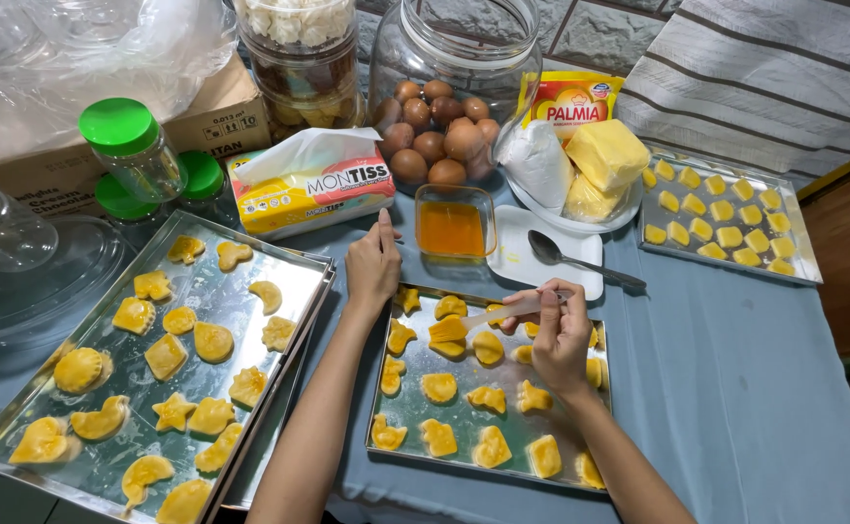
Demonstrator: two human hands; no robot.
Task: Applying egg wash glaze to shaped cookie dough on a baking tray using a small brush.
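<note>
- Near, at 6 o'clock: I log a small metal tray (464,448) on the blue tablecloth (735,388), carrying shaped yellow cookies (437,386) in loose rows.
- Near, at 8 o'clock: a larger metal tray (104,464) with more shaped cookies, stacked on another tray whose edge shows beneath it.
- Middle, at 5 o'clock: my right hand (561,335), fingers pinched on the handle of a pastry brush (488,315); its orange-wet bristles rest on a cookie at the small tray's far edge.
- Middle, at 12 o'clock: my left hand (373,264), fingers together and gently curled, holding nothing, resting at the small tray's far left corner.
- Beyond, at 12 o'clock: a square glass dish of orange egg wash (452,227); just right of it, a white plate (522,254) with a dark spoon (580,260).
- Beyond, at 11 o'clock: a tissue box (310,194).
- Far, at 12 o'clock: a big glass jar of brown eggs (441,131).
- Far, at 1 o'clock: blocks of butter (604,155) on a plate.
- Far, at 2 o'clock: a third tray (803,262) of small pale cookies.
- Far, at 10 o'clock: green-lidded plastic jars (133,146).
</note>
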